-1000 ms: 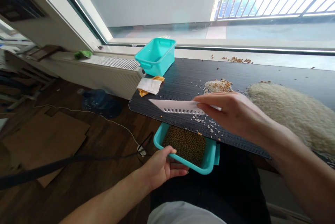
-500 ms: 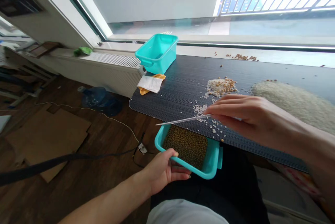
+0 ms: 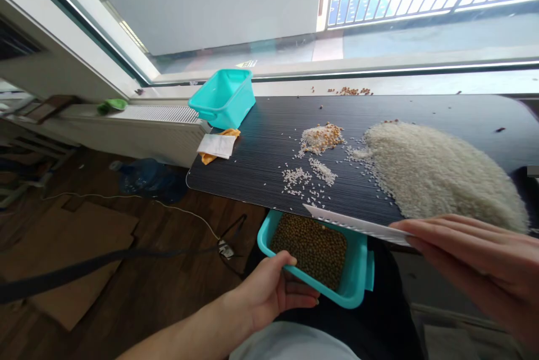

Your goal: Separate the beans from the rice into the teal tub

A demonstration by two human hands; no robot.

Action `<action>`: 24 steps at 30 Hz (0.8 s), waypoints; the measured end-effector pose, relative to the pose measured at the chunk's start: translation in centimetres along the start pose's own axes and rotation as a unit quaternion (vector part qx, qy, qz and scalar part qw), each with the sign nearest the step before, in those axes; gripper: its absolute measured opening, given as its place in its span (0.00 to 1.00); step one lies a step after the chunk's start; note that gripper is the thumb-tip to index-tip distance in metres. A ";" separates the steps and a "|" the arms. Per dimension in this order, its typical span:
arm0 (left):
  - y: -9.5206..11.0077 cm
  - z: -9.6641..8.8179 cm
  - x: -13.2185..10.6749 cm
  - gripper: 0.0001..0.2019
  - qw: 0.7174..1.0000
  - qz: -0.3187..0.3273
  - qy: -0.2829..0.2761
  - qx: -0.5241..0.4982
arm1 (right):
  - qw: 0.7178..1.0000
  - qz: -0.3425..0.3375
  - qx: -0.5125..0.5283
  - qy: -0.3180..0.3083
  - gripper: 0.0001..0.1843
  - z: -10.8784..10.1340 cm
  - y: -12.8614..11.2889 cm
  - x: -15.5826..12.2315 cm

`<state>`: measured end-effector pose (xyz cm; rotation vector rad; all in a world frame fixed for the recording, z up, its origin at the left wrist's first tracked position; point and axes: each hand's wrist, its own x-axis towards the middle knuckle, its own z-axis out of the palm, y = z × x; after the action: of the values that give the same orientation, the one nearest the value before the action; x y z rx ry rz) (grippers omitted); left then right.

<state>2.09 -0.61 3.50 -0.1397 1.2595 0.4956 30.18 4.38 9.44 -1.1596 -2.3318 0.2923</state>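
Observation:
My left hand (image 3: 273, 292) grips the near rim of a turquoise tub (image 3: 356, 287) filled with small brown-green beans (image 3: 311, 247), held just under the front edge of a dark ribbed table (image 3: 261, 146). My right hand (image 3: 475, 261) is closed on a flat white plastic scraper (image 3: 353, 223), which hangs over the table's front edge above the tub. A big heap of white rice (image 3: 433, 172) lies on the table's right side. Left of it sit a small mixed pile of rice and yellow grains (image 3: 320, 136) and scattered rice (image 3: 307, 180).
A second, empty turquoise tub (image 3: 223, 97) stands at the table's far left corner, beside a white paper on an orange cloth (image 3: 217, 145). A white radiator (image 3: 138, 130) runs along the window. Cables, cardboard (image 3: 71, 247) and a blue bag (image 3: 145, 177) lie on the wooden floor.
My right hand drew the scraper back from the scattered rice toward me and to the right, past the table's front edge. The view shifted right. My left hand kept the tub under the edge.

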 end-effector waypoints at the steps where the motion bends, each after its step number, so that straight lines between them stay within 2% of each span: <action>1: 0.0 0.0 0.0 0.13 1.000 -0.002 0.000 0.000 | 1.000 0.001 0.010 0.002 0.21 0.1 -0.4 0.1; 4: -0.1 -0.2 0.2 0.13 1.000 0.002 -0.004 -0.004 | 0.999 0.021 0.035 0.014 0.16 1.0 -2.4 1.8; 6: -0.1 -0.5 0.3 0.12 1.000 0.012 -0.009 -0.011 | 0.993 0.091 0.061 0.043 0.11 2.5 -4.1 3.9; 7: -0.2 -0.7 0.4 0.11 1.000 0.016 -0.010 -0.014 | 0.988 0.122 0.088 0.035 0.11 3.4 -4.9 5.1; 10: -0.2 -1.2 0.8 0.10 0.999 0.026 -0.007 -0.019 | 0.982 0.154 0.107 -0.007 0.14 6.6 -6.9 8.4; 14: 0.0 -1.7 1.0 0.09 0.999 0.026 -0.002 -0.032 | 0.977 0.192 0.095 -0.013 0.14 9.2 -7.1 9.9; 17: 0.2 -1.7 1.0 0.10 0.999 0.023 0.007 -0.038 | 0.969 0.238 0.066 0.012 0.15 9.1 -5.7 9.0; 24: 0.1 -1.0 1.0 0.09 0.999 0.027 0.006 -0.017 | 0.942 0.325 -0.020 0.087 0.19 6.0 -1.5 6.0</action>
<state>1.38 -0.57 2.31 -0.1384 1.2688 0.5638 22.91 8.37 7.06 -1.8720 -1.7495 0.3521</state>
